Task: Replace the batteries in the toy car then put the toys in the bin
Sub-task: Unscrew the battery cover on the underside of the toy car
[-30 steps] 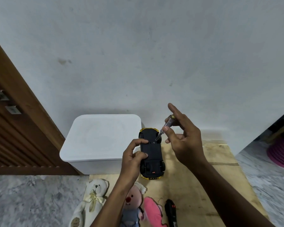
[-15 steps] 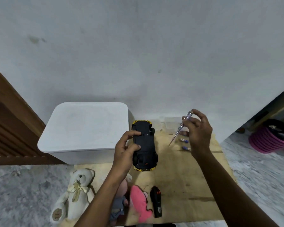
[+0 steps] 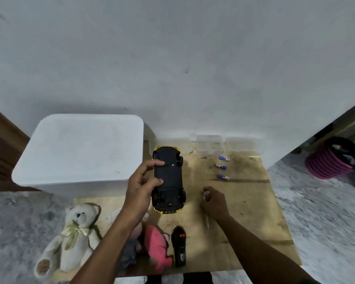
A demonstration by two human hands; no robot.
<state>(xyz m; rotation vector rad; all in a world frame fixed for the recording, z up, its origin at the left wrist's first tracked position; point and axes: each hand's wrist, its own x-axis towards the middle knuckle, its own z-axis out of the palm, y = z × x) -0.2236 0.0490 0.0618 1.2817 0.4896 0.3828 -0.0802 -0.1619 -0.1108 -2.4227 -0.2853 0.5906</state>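
So, one yellow-and-black plastic toy car (image 3: 168, 181), flipped belly-up so the black underside faces the camera. It's over the far-left part of the pale wooden board (image 3: 246, 212), right next to the big white lidded plastic bin (image 3: 80, 150), whose lid is on. The left hand (image 3: 143, 184) grips the car from its left side, thumb and fingers curled onto the chassis; can't tell if the car is resting on the board or held just off it. The right hand (image 3: 213, 201) is low over the board just right of the car, not touching it, fingers curled around one clear-handled thin screwdriver (image 3: 207, 222), metal shaft sticking out the near side of the fist. Batteries: I count three small blue cylindrical batteries (image 3: 223, 177) lying loose in a rough column on the board beyond the right hand, all apart from each other. Behind them against the wall are two clear plastic tubs (image 3: 209, 147), maybe a third, too blurry to say. Soft toys at the near-left edge: one white teddy bear with a cream bow (image 3: 74, 232), one pink plush (image 3: 156, 249), and one more grey-blue doll (image 3: 129, 255) mostly hidden under the left forearm. One black handheld remote control (image 3: 178, 249) lies just right of the pink plush.
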